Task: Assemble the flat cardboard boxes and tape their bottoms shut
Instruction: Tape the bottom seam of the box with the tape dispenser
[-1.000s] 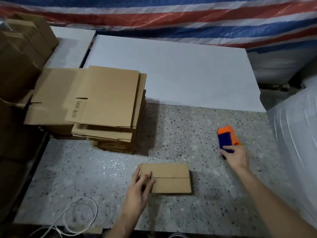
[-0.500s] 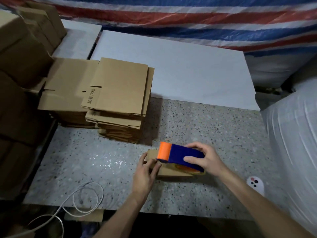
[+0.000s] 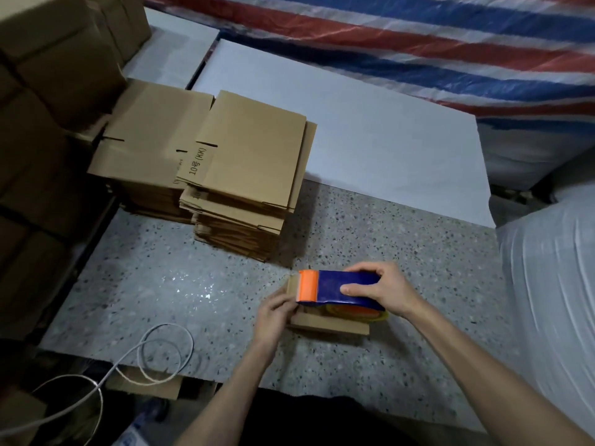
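Printing reading "10호 (KK)" is showing on a flap of the top sheet in the stack of flat boxes (image 3: 251, 169), which is sitting on the far left part of the speckled table (image 3: 154, 284). Print on the sheet just below is too small to read. Closed brown cartons (image 3: 54, 69) are piling up at the far left edge.

Small box (image 3: 331, 325) is lying near the table's front edge, centre, right of a looping white cord (image 3: 161, 352). Left hand (image 3: 273, 313) is gripping the box's left end with curled fingers. Right hand (image 3: 384, 292) is wrapping round the blue body of the tape dispenser (image 3: 335, 286), thumb on the near side, and is holding it on top of the box with its orange head pointing left, next to the left fingers.

White board (image 3: 370, 140) is lying beyond the table under a red, white and blue striped tarp (image 3: 418, 49).
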Available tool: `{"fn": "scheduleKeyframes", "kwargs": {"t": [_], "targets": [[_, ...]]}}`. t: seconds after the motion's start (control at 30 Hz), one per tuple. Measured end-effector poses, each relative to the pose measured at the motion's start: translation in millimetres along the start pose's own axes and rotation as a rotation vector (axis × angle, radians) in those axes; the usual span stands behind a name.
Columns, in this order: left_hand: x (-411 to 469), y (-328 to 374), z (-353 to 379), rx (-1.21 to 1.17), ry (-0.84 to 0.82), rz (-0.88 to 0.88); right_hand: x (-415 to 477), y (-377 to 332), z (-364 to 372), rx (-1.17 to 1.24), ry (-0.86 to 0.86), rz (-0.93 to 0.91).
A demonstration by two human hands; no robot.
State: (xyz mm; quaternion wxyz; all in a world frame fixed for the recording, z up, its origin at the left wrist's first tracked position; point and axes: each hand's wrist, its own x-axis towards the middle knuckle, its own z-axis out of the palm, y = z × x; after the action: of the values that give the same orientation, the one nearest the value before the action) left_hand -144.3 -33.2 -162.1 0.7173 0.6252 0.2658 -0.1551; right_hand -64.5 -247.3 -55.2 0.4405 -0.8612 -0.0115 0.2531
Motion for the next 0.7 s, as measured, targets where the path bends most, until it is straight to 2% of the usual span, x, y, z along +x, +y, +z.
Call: {"fn": "scheduleKeyframes", "kwargs": {"t": [0.07,0.2,0.4,0.5,0.7], "targets": [[-2.1,11.3,-4.3,-0.216,-0.064,-0.127,0.0,-0.2,2.0,-0.025,-0.008,0.010],[-1.6,12.7,-11.1,-0.232,-0.141,-0.112,0.5,-0.9,6.1,-0.036,-0.012,0.017],[7.1,-0.1,-19.2,-0.420,-0.216,-0.241,1.6,-3.0,3.2,-0.052,-0.044,0.005],[8.5,2.4,-19.4,-0.317,-0.203,-0.219,2.9,-5.0,4.3,-0.095,-0.041,0.014],[12.4,15.0,-15.7,-0.115,-0.055,-0.166,5.6,-13.7,17.9,-0.237,-0.021,0.086]]}}
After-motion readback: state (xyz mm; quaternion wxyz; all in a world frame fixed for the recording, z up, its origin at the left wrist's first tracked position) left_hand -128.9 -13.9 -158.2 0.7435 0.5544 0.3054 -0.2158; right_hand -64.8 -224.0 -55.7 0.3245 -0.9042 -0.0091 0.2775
